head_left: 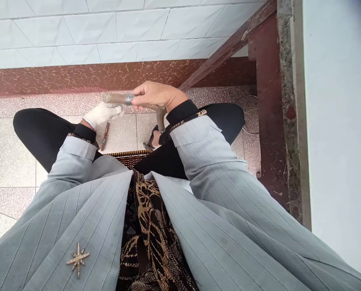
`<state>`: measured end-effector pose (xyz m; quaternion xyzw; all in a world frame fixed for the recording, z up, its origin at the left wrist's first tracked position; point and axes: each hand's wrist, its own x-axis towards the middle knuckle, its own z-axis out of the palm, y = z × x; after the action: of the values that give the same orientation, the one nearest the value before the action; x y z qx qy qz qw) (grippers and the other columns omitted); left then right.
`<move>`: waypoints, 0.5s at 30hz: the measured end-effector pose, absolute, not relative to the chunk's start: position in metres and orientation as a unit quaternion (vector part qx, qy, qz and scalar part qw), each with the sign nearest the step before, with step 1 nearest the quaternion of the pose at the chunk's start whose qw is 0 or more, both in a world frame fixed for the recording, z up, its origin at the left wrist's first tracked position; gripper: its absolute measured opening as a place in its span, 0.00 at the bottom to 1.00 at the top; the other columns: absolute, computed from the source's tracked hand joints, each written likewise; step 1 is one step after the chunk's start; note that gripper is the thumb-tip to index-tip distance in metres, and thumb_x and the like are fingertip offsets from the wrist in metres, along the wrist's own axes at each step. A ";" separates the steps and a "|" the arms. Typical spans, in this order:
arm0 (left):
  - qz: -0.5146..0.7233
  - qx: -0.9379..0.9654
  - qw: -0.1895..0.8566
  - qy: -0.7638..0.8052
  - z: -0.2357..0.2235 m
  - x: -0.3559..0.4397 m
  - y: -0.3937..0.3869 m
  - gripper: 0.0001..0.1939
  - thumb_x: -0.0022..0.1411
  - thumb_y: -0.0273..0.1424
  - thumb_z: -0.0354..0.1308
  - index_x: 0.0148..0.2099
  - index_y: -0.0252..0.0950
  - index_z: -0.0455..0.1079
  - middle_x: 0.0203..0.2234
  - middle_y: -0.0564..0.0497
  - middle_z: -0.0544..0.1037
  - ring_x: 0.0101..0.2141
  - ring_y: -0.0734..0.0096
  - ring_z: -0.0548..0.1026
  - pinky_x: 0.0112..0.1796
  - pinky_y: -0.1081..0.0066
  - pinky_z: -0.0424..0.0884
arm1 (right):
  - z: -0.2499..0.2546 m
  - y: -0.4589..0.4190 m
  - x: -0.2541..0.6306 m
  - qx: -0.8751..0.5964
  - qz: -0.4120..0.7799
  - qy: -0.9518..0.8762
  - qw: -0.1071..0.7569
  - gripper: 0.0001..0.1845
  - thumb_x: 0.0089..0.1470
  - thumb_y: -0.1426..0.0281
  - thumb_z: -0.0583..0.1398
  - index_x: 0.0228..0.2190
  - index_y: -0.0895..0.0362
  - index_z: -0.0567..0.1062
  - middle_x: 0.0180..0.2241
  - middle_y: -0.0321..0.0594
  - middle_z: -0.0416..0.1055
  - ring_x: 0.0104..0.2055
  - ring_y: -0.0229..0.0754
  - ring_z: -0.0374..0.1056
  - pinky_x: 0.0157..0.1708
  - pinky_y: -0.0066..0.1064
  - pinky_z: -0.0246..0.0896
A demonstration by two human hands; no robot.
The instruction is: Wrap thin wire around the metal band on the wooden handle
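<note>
My right hand (pixel 153 95), bare, is closed around a wooden handle (pixel 115 98) with a band of silvery wire. The handle lies roughly level, and its left end is slightly blurred. A short, pale rounded piece (pixel 160 118) shows below my right wrist; whether it belongs to the handle I cannot tell. Just under the handle's left end is my left hand (pixel 103 113), in a white knit glove. Its fingers are curled together, and what they hold, if anything, is hidden. On the floor below the glove lies a thin reddish-brown stick (pixel 105 136).
Between my black-trousered legs shows the rim of a woven brown seat or basket (pixel 127 154). A white tiled wall (pixel 89 30) with a brown base strip stands ahead. On the right are a dark red wooden frame (pixel 270 109) with a slanting bar and a loose pale wire (pixel 250 132).
</note>
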<state>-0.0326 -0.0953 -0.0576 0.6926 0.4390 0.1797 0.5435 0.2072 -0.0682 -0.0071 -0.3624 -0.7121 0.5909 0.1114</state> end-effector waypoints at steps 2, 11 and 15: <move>0.169 0.682 0.560 0.439 -0.055 -0.028 -0.098 0.13 0.67 0.37 0.55 0.32 0.35 0.70 0.20 0.53 0.67 0.22 0.77 0.61 0.28 0.71 0.61 | -0.014 -0.064 0.206 -0.413 0.590 -0.666 0.193 0.14 0.61 0.60 0.64 0.34 0.59 0.77 0.28 0.38 0.74 0.30 0.34 0.65 0.32 0.28 0.60; 0.156 0.727 0.519 0.421 -0.060 -0.022 -0.101 0.10 0.64 0.33 0.54 0.31 0.35 0.71 0.22 0.53 0.69 0.24 0.77 0.63 0.30 0.73 0.62 | -0.043 -0.050 0.200 -0.614 0.368 -0.688 0.118 0.08 0.58 0.64 0.63 0.34 0.57 0.75 0.30 0.44 0.71 0.33 0.44 0.66 0.32 0.35 0.60; 0.147 0.749 0.485 0.427 -0.057 -0.029 -0.097 0.09 0.62 0.33 0.53 0.33 0.34 0.71 0.23 0.53 0.70 0.25 0.75 0.63 0.31 0.72 0.61 | -0.053 -0.053 0.198 -0.519 0.357 -0.777 -0.004 0.10 0.54 0.64 0.68 0.29 0.58 0.77 0.27 0.43 0.70 0.37 0.47 0.66 0.35 0.35 0.56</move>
<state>-0.0294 -0.0975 -0.0574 0.7485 0.4273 0.1469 0.4853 0.1983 -0.0535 -0.0534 -0.5190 -0.7768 0.3566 -0.0043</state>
